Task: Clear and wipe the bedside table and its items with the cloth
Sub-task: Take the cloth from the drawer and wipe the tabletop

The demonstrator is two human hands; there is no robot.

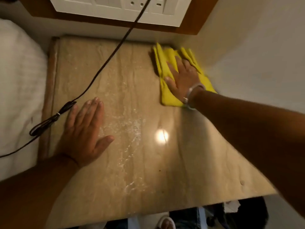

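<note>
At the far right corner of the bedside table [132, 162], the right hand [182, 78] lies flat on the yellow cloth [166, 96], fingers extended and slightly spread, pressing it against the stone top rather than clamping it. The left hand [84, 129] rests palm-down near the left edge, fingers together, thumb apart, holding nothing. A black cable [105, 65] crosses the top from the wall socket panel [115, 10] to the left edge, its bundled end just beside the left hand. The step in hand appears to be wiping the cleared surface. Pale streaks remain along the centre; the next stroke calls for drawing the cloth toward the near edge, clear of the cable.
</note>
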